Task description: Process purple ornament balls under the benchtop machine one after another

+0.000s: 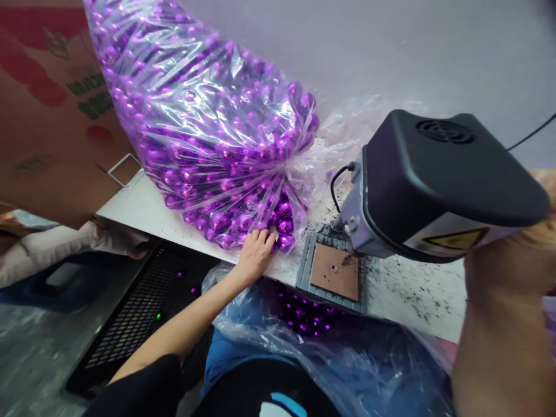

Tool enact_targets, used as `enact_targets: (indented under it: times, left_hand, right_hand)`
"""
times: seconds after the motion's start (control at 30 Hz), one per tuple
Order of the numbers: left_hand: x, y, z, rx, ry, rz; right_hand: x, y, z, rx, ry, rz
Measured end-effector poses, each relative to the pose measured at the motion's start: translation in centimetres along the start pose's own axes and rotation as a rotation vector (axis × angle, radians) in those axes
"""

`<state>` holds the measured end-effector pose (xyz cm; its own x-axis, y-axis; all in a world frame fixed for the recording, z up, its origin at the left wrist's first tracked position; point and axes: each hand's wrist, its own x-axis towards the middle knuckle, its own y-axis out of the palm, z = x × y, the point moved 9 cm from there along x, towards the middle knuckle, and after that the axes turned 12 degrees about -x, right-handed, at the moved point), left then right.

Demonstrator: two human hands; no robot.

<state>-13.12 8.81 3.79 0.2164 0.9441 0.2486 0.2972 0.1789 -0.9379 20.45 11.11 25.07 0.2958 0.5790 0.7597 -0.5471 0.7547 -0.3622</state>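
Observation:
A large clear plastic bag [195,110] full of shiny purple faceted balls [284,226] lies on the white table, gathered near its open end. At that opening is my left hand [257,252], its fingers curled over against the balls; what they hold, if anything, is hidden. On the right stands a black bench press machine [452,174] with a yellow warning label. Beneath its head, a brown square plate [334,271] with a small hole sits on a grey base [306,260]. My right hand [541,185] is blurred beside the machine at the frame's edge, its fingers hidden.
Dark scraps litter the white table [403,301] around the base. A plastic-lined container of purple pieces [308,315] is at my lap. At left are a cardboard box [52,116], a black crate [121,324] and another person's leg [56,249].

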Motion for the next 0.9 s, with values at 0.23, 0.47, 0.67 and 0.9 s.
enact_targets:
  times: [0.23,0.47,0.67,0.9]
  left_hand:
    - [-1.2,-8.8,0.4,-0.772,-0.099,-0.442]
    - [-3.5,-0.9,-6.7,-1.995,-0.524,0.167]
    - [-4.1,4.2,-10.3,-2.270,-0.739,0.411]
    - [-3.8,5.5,-10.0,-1.973,-0.743,0.365]
  right_hand:
    - [0.1,0.0,1.2,0.092,-0.019,-0.010]
    - [-0.1,0.0,1.1,0.096,0.003,-0.027]
    - [0.0,0.0,1.3,0.041,0.006,-0.002]
    - [0.0,0.0,1.4,0.027,0.002,0.006]
